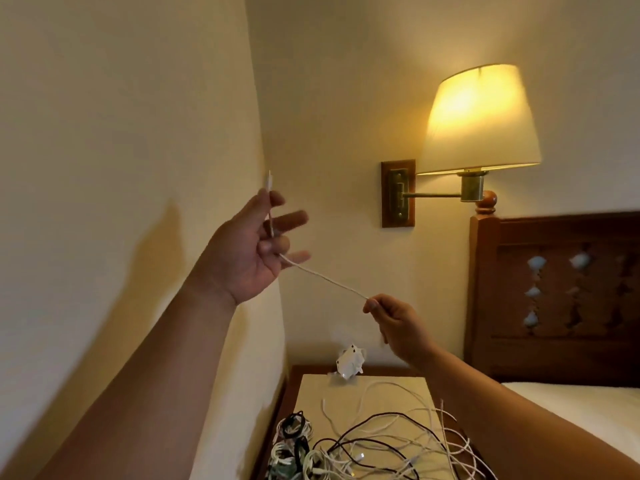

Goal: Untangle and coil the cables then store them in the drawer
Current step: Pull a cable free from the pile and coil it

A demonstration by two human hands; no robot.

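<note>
Bedside surface [313, 393] carries the tangle [363, 448] — 1 white cable [325, 280] held taut above it, left hand [249, 254] thumb-pinching near the plug [269, 178], right hand [393, 322] pinching farther along. Light, limp, likely slick — grip by plug.

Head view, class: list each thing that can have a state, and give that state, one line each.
white cable: stretched between both hands, plug end pointing up.
left hand: raised, pinches the white cable near its plug.
right hand: pinches the white cable lower down.
wall lamp: lit.
loose cables: tangled on the bedside table.
coiled cables: bundled near the table's left edge.
</note>
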